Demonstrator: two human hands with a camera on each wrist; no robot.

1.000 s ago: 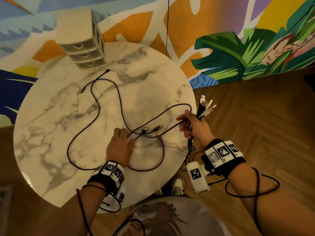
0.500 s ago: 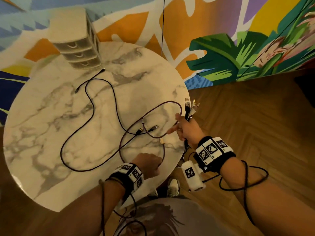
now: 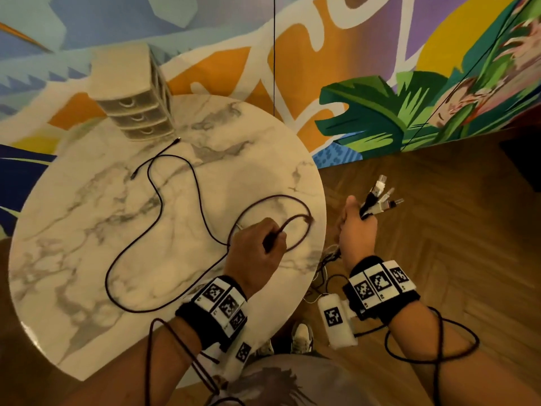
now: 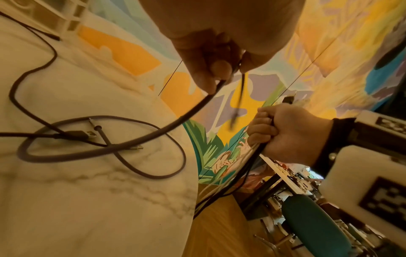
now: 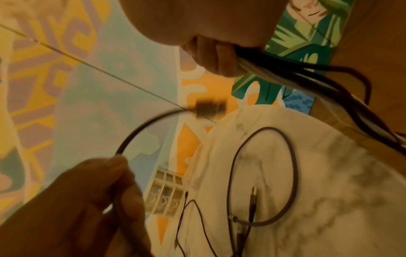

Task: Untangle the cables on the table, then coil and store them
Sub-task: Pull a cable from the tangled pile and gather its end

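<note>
My left hand [image 3: 270,240] hovers over the right side of the round marble table [image 3: 87,230] and pinches a thick dark purple cable [image 3: 295,219] near its end. The cable arcs up from the fingers [image 4: 216,69], and its blurred plug [image 5: 206,108] hangs in the air. The rest of that cable lies in a loop [image 4: 98,156] on the marble. A thin black cable [image 3: 158,197] snakes across the table's middle. My right hand [image 3: 355,221], past the table's right edge, grips a bundle of cables [image 5: 307,81] with plugs [image 3: 380,196] sticking up.
A small beige drawer unit [image 3: 131,112] with three drawers stands at the table's far edge. A painted wall [image 3: 380,83] runs behind, with wood floor [image 3: 439,230] on the right. The bundle's tails hang toward the floor beside my shoes [image 3: 301,338].
My left hand moved from the near table edge to the right and lifted the purple cable's end off the marble. My right hand drew away past the table edge with the bundle.
</note>
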